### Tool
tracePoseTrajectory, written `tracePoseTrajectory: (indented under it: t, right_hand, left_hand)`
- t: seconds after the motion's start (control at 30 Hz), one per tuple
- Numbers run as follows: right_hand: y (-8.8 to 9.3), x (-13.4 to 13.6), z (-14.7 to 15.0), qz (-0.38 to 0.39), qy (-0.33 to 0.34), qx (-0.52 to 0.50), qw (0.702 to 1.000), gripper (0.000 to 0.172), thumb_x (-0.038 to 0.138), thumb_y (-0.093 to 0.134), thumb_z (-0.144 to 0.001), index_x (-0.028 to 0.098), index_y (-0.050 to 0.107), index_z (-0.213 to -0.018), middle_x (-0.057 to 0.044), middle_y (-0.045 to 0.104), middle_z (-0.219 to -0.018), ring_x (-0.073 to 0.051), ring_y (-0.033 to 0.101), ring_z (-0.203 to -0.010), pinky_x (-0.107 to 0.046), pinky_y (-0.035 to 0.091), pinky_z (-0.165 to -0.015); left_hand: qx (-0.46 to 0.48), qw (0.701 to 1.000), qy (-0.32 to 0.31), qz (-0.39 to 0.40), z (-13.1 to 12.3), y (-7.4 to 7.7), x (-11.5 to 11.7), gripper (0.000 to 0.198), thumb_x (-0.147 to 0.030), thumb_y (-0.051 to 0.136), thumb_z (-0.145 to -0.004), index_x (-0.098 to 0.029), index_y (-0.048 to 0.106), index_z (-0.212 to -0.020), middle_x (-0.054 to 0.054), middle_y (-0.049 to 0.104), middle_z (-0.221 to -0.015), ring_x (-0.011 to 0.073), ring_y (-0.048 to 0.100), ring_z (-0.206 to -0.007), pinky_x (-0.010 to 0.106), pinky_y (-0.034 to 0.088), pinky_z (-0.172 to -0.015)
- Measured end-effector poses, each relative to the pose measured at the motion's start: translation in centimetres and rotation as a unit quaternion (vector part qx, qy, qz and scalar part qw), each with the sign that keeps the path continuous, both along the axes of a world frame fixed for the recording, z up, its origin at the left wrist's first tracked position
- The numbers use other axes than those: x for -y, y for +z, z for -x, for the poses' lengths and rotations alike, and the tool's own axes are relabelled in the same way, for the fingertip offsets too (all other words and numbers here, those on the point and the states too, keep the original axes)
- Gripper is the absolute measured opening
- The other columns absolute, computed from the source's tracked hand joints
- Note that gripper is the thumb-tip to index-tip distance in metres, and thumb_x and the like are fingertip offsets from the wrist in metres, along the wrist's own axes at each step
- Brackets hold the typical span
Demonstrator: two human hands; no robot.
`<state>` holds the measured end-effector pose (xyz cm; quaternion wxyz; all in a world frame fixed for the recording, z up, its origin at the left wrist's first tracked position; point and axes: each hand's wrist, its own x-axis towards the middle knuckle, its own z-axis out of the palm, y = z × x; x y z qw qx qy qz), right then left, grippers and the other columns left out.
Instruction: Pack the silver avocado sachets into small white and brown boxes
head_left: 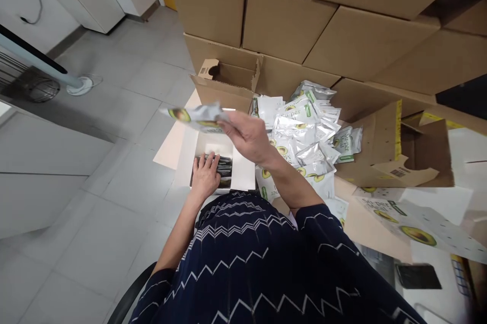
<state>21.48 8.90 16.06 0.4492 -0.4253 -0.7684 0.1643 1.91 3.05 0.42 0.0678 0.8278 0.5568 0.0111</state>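
Two bare hands are working at one white box (243, 172), taken here as landmark. The box is standing open on a pale tabletop (169, 149), its flaps folding outward.

Left hand (205, 176): reaching down into the box, fingers lying slightly spread over a row of packets with dark edges (225, 168). Several edges are showing; the hand is covering the others, so no firm count.

Right hand (247, 135): pinching a silver packet (203, 115) between thumb and fingers, holding it above the far side of the box. One packet, apparently (the print is blurring, so a second behind it cannot be ruled out).

Right of the box: one heap of loose packets (300, 123), silver and white, many bearing avocado pictures. They are overlapping too thickly for a total; well over ten are showing.

Open brown cartons: two. One small carton (228, 92) is standing just beyond the box; one larger carton (384, 134) is lying farther right of it, past the heap.

Beyond these, a stack of brown cartons (287, 22) is rising like a wall, at least six in sight. Far to the right of the box, nearer the wearer, one printed sheet (414, 227) is showing two large avocado halves, and one dark phone-like slab (418, 276) is lying close by.
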Motion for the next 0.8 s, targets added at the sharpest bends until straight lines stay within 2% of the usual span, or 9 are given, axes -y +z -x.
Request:
tracePoseTrajectory:
  t: [0.07,0.17,0.27,0.4,0.5,0.63,0.8]
  right_hand:
    - [-1.0,-0.2,-0.7,0.039,0.019,0.100,0.994,0.028,0.035,0.041,-0.105,0.021,0.065,-0.103,-0.002,0.066,-0.086,-0.013,0.059,-0.076,-0.026,0.045,-0.067]
    - [-2.5,-0.5,-2.1,0.112,-0.017,0.204,0.972,0.025,0.029,0.042,-0.104,0.021,0.063,-0.092,-0.002,0.064,-0.081,-0.014,0.056,-0.072,-0.026,0.038,-0.064]
    - [-3.3,-1.1,-2.4,0.157,-0.035,0.210,0.964,0.025,0.032,0.042,-0.105,0.020,0.061,-0.092,-0.001,0.065,-0.082,-0.014,0.056,-0.074,-0.025,0.036,-0.067]
    - [-4.6,-2.8,-0.6,0.206,-0.002,0.246,0.947,0.022,0.032,0.045,-0.103,0.020,0.063,-0.098,-0.003,0.069,-0.089,-0.016,0.060,-0.082,-0.025,0.034,-0.068]
    - [-6.0,-4.5,1.4,0.251,0.043,0.321,0.912,0.018,0.027,0.048,-0.100,0.021,0.064,-0.106,-0.008,0.072,-0.101,-0.020,0.063,-0.089,-0.026,0.033,-0.066]
    - [-8.4,-6.5,3.7,0.309,0.144,0.388,0.856,0.023,0.019,0.052,-0.094,0.016,0.066,-0.113,-0.015,0.071,-0.116,-0.023,0.065,-0.094,-0.028,0.040,-0.069]
    - [-11.6,-7.4,5.9,0.358,0.275,0.439,0.777,0.021,0.011,0.055,-0.090,0.009,0.072,-0.103,-0.016,0.074,-0.108,-0.022,0.065,-0.087,-0.031,0.047,-0.077]
  left_hand:
    - [0.000,1.000,0.000,0.000,0.0,0.0,0.0,0.064,-0.021,0.045,-0.087,-0.018,0.046,-0.151,0.009,0.044,-0.158,0.0384,0.034,-0.147,0.061,0.025,-0.121]
    - [0.001,1.000,-0.010,-0.005,0.1,0.2,0.1,0.064,-0.022,0.043,-0.088,-0.016,0.045,-0.152,0.009,0.044,-0.158,0.0392,0.034,-0.147,0.061,0.025,-0.121]
    - [0.004,1.000,-0.012,-0.010,0.1,0.2,0.1,0.064,-0.021,0.043,-0.088,-0.016,0.046,-0.151,0.009,0.044,-0.158,0.0397,0.034,-0.147,0.062,0.025,-0.120]
    - [0.007,1.000,-0.009,-0.013,0.1,-0.1,0.1,0.064,-0.021,0.044,-0.087,-0.016,0.047,-0.151,0.010,0.045,-0.158,0.0400,0.035,-0.146,0.063,0.025,-0.120]
    - [0.011,1.000,-0.007,-0.015,0.1,-0.1,0.1,0.064,-0.020,0.046,-0.086,-0.016,0.048,-0.150,0.012,0.046,-0.156,0.0390,0.036,-0.146,0.062,0.026,-0.120]
    - [0.016,1.000,0.001,-0.018,0.0,0.0,0.1,0.064,-0.020,0.048,-0.084,-0.016,0.050,-0.148,0.016,0.047,-0.154,0.0376,0.036,-0.146,0.060,0.026,-0.121]
    - [0.021,0.999,0.021,-0.014,-0.2,0.1,0.1,0.070,-0.020,0.049,-0.082,-0.009,0.044,-0.150,0.019,0.042,-0.157,0.0367,0.034,-0.148,0.056,0.025,-0.123]
